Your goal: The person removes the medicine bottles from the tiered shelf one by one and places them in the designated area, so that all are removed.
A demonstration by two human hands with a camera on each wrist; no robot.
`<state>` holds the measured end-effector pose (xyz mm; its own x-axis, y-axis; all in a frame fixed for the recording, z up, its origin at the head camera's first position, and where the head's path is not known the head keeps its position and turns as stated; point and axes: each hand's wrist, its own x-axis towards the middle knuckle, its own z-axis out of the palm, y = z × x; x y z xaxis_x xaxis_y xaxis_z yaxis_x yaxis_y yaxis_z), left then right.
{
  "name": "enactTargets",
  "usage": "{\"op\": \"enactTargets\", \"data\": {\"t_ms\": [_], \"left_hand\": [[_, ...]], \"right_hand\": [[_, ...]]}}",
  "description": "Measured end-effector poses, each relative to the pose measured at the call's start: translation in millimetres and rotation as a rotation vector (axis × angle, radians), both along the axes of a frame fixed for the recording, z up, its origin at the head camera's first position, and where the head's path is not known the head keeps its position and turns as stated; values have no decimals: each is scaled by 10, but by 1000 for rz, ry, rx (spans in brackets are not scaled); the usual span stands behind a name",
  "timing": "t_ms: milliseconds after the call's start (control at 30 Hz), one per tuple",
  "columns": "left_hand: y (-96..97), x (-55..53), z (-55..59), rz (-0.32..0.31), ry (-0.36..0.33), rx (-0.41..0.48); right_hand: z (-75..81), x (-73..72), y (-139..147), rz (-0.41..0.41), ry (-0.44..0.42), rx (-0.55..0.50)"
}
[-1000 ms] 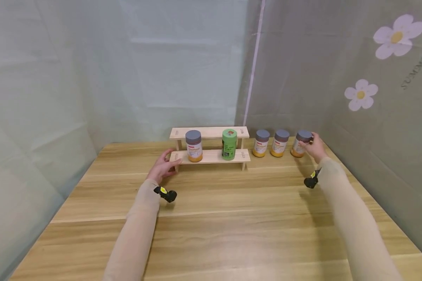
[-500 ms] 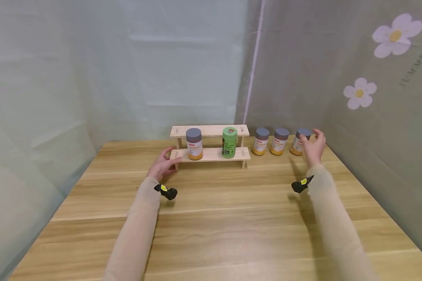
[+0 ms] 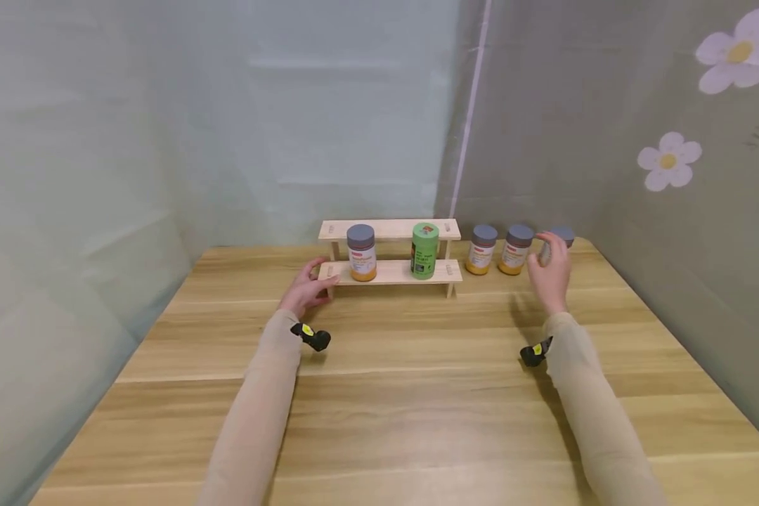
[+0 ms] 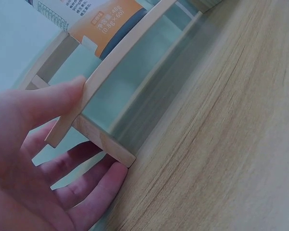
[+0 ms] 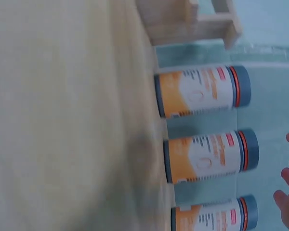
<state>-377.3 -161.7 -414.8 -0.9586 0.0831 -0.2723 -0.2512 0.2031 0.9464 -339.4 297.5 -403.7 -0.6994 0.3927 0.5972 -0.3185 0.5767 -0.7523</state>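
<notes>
A small two-tier wooden rack (image 3: 388,271) stands at the back of the table. My left hand (image 3: 306,287) grips its lower left end; in the left wrist view the thumb lies on the plank and the fingers reach around the leg. On the lower tier are a grey-lidded supplement bottle (image 3: 362,258) and a green canister (image 3: 424,253). Right of the rack, three matching bottles stand upright in a row: one near the rack (image 3: 482,253), a middle bottle (image 5: 212,156) and a far-right bottle (image 3: 563,235). My right hand (image 3: 552,277), holding nothing, partly hides the last one.
The wood-grain table (image 3: 417,393) extends toward me. Pale cloth (image 3: 354,126) hangs behind it, and a grey curtain (image 3: 607,84) with printed flowers borders the right side. The rack's upper tier (image 3: 388,228) rises behind the lower one.
My right hand has let go of the far-right bottle and moved left, toward the middle bottle. The left hand keeps its grip on the rack. The head view has shifted slightly.
</notes>
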Motion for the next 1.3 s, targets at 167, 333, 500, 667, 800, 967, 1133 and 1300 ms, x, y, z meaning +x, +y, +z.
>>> {"op": "enactTargets", "data": {"t_ms": [167,333,500,667,800,967,1133,1300], "left_hand": [[7,10,-29,0,2,3],[-2,9,-28,1,17,-6],[6,-7,-23,0,-4,1],[4,-28,-7,-4,-1,0],[2,-27,-4,-1,-7,3],[-19,-16,-10,11,-20,11],[5,-5,-7,5,-7,11],[2,-34,-6,1,-1,23]], "right_hand": [[-90,32,-105,58,2,47],[-74,35,-209,107,-15,12],[-35,60,-314,163,-43,-29],[-20,43,-428,185,-26,-25],[-24,15,-510,198,-28,-10],[-7,0,-612,208,-24,-30],[40,-3,-686,226,-18,-77],[149,-27,-834,315,-33,-184]]}}
